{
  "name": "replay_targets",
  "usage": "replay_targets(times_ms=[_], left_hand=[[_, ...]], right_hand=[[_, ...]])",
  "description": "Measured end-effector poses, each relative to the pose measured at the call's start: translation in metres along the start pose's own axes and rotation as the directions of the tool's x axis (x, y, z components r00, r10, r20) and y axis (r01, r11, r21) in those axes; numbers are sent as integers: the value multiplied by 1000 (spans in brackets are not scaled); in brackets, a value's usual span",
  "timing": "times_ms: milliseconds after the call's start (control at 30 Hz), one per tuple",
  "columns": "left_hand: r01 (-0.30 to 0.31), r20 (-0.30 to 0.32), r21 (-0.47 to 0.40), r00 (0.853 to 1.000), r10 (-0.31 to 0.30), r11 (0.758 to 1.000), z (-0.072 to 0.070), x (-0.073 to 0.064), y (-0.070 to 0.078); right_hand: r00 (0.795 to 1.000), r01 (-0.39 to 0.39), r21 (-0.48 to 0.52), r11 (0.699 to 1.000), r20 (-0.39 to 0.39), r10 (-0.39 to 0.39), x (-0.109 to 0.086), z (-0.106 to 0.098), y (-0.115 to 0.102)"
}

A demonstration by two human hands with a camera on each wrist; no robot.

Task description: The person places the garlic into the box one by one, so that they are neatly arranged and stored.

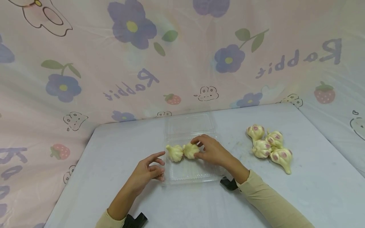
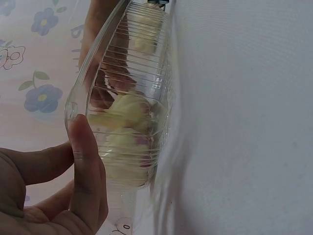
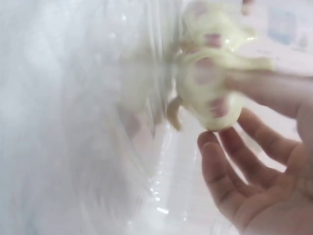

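A clear plastic container [image 1: 188, 175] with its lid folded back lies on the table. Inside, toward its left, sits one pale garlic bulb [image 1: 175, 153]. Right beside that, a second garlic bulb [image 1: 190, 150] is between the thumb and fingers of my right hand [image 1: 212, 150], its stem tilted sideways. In the right wrist view the bulb in my grasp [image 3: 208, 90] shows purple-pink patches. My left hand [image 1: 146, 172] is at the container's left side, fingers loosely bent, with a fingertip [image 2: 80, 129] against the rim in the left wrist view.
Several more garlic bulbs [image 1: 261, 148] lie bunched on the white tabletop [image 1: 114, 148] to the right of the container. The transparent lid [image 1: 189, 124] extends behind the base. A patterned curtain [image 1: 182, 57] hangs at the back and left.
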State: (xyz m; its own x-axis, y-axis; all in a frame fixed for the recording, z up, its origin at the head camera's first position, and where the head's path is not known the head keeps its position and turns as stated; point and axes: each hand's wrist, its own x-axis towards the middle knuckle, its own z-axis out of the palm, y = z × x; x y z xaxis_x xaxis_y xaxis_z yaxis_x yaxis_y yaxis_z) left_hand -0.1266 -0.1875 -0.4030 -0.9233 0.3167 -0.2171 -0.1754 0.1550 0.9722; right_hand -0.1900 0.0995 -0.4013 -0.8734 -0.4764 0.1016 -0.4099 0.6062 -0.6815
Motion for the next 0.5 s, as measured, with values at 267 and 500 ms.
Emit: replay_targets(times_ms=[267, 500], left_hand=[[-6, -1, -9, 1000, 6, 1000, 0, 0, -1], [-1, 0, -5, 1000, 1, 1000, 0, 0, 0]], right_hand=[[1000, 10, -7, 1000, -11, -10, -1, -1, 0], [1000, 9, -10, 1000, -17, -9, 0, 0, 0]])
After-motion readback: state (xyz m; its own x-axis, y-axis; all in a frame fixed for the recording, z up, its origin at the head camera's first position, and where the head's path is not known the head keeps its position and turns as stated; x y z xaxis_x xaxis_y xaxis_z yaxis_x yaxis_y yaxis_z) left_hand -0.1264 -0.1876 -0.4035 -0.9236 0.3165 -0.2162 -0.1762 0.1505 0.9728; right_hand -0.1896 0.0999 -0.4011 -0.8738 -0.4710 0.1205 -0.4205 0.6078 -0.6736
